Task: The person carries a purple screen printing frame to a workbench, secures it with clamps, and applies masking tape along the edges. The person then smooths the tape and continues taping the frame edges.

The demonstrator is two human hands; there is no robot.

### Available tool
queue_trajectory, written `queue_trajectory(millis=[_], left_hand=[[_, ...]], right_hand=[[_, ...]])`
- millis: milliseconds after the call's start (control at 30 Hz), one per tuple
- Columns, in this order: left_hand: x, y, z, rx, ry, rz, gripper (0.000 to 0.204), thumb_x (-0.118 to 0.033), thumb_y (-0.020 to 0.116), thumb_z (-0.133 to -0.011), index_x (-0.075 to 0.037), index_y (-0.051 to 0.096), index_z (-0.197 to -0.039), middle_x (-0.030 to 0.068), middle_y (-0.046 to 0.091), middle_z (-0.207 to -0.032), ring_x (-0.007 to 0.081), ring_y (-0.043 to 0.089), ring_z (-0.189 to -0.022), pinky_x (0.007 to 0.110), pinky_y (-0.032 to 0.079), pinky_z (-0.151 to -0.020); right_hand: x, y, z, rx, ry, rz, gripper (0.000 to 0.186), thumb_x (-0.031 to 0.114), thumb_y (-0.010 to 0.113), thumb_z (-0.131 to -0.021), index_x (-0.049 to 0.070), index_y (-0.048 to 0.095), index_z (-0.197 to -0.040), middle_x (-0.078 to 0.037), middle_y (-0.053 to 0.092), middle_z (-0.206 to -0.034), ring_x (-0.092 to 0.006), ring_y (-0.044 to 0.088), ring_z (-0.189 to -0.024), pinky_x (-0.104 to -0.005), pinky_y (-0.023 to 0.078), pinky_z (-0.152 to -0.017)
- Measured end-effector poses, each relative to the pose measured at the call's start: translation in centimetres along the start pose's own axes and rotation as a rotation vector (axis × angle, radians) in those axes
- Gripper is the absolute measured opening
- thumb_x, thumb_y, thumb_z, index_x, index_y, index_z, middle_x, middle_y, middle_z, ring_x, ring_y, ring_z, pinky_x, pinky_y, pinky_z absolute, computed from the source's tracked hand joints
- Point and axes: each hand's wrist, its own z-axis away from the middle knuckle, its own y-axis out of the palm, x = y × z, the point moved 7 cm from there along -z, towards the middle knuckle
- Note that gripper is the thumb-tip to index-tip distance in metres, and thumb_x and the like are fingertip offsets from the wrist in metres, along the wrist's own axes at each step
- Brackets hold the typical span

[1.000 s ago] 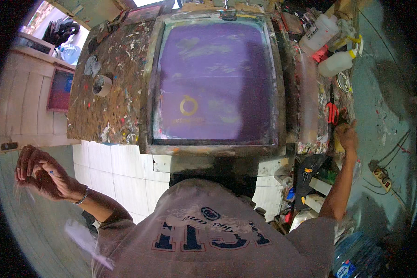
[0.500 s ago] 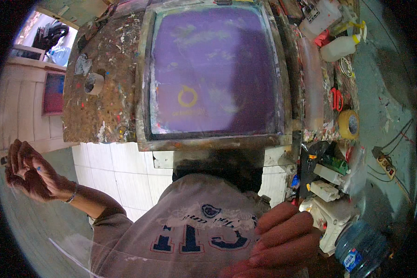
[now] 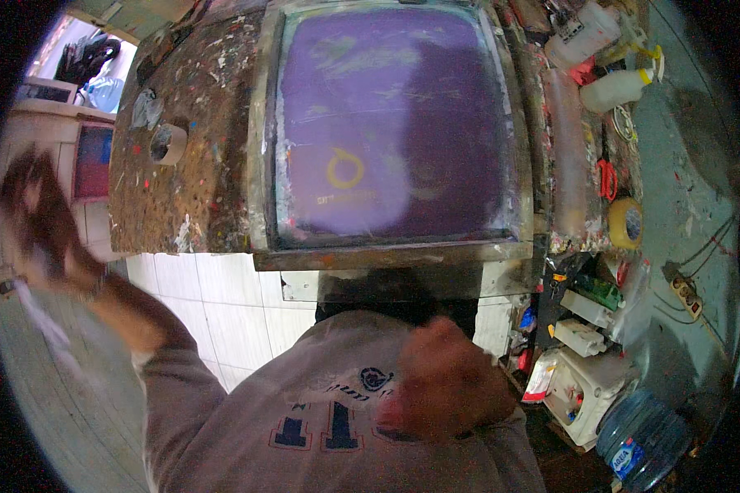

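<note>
Out at the far left, my left hand [image 3: 39, 218] is raised and smeared by motion, its fingers seeming stretched upward and apart. A pale blurred streak [image 3: 45, 320] shows below it; I cannot tell what it is. In front of my chest, my right hand [image 3: 448, 382] is closed, also blurred, and whatever it may hold is hidden. Ahead of me a screen-printing frame [image 3: 395, 254] with purple mesh [image 3: 345, 107] lies on the worktable. A yellowish ring design [image 3: 345, 170] shows in the mesh. Neither hand touches the frame.
Left of the frame, a tape roll [image 3: 168, 145] rests on the paint-stained tabletop [image 3: 197, 197]. At the right are red-handled scissors [image 3: 607, 179], a yellowish tape roll [image 3: 625, 223] and a spray bottle [image 3: 617, 90]. A large blue water bottle [image 3: 645, 440] and a power strip [image 3: 686, 297] stand lower right.
My left hand has swung upward and its fingers have lengthened out. My right hand has moved left and up across my chest. The clear film seen near my left side and chest no longer shows there.
</note>
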Motion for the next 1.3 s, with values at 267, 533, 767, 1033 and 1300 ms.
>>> queue_trajectory(millis=[267, 533, 767, 1033, 1300], left_hand=[[28.6, 14.6, -0.6, 0.905, -0.377, -0.591, 0.027, -0.023, 0.062, -0.094, -0.004, 0.067, -0.113, 0.0029, 0.066, -0.111, 0.0113, 0.059, -0.099, 0.028, 0.047, -0.09], [39.4, 16.7, 5.7, 1.06, -0.508, -0.417, 0.012, -0.011, 0.064, -0.091, -0.005, 0.072, -0.099, -0.0034, 0.067, -0.085, 0.0069, 0.057, -0.075, 0.024, 0.047, -0.068], [39.7, 16.9, 6.4, 0.935, -0.327, -0.707, 0.015, -0.017, 0.07, -0.088, -0.006, 0.075, -0.096, -0.001, 0.072, -0.085, 0.0076, 0.06, -0.075, 0.025, 0.049, -0.071], [39.8, 16.3, 6.8, 0.881, -0.416, -0.757, 0.017, -0.022, 0.072, -0.086, -0.009, 0.075, -0.096, -0.0009, 0.073, -0.085, 0.0072, 0.061, -0.078, 0.025, 0.049, -0.074], [40.6, 15.7, 7.4, 0.824, -0.475, -0.744, 0.015, -0.021, 0.074, -0.085, -0.01, 0.075, -0.094, -0.0017, 0.072, -0.084, 0.0073, 0.061, -0.076, 0.025, 0.049, -0.073]], right_hand=[[-12.6, 12.5, 3.1, -0.022, 0.685, -0.914, 0.112, 0.022, 0.078, -0.082, 0.021, -0.01, -0.152, -0.011, 0.061, -0.103, -0.0159, 0.058, -0.084, -0.0303, 0.048, -0.075], [-15.2, 14.9, 3.9, -0.063, 0.692, -1.233, 0.126, 0.036, 0.081, -0.077, 0.037, -0.022, -0.149, -0.015, 0.058, -0.11, -0.0139, 0.055, -0.075, -0.0301, 0.047, -0.071], [-16.7, 15.1, 3.6, -0.084, 0.682, -1.223, 0.129, 0.038, 0.083, -0.075, 0.036, -0.022, -0.149, -0.015, 0.056, -0.113, -0.0137, 0.055, -0.074, -0.0291, 0.048, -0.069], [-17.1, 15.3, 3.7, -0.074, 0.703, -1.273, 0.132, 0.034, 0.086, -0.072, 0.037, -0.022, -0.149, -0.015, 0.056, -0.114, -0.0142, 0.057, -0.076, -0.029, 0.049, -0.071], [-16.8, 15.0, 3.5, -0.053, 0.729, -1.232, 0.131, 0.032, 0.086, -0.073, 0.037, -0.021, -0.149, -0.016, 0.056, -0.114, -0.0141, 0.057, -0.076, -0.0286, 0.049, -0.071]])
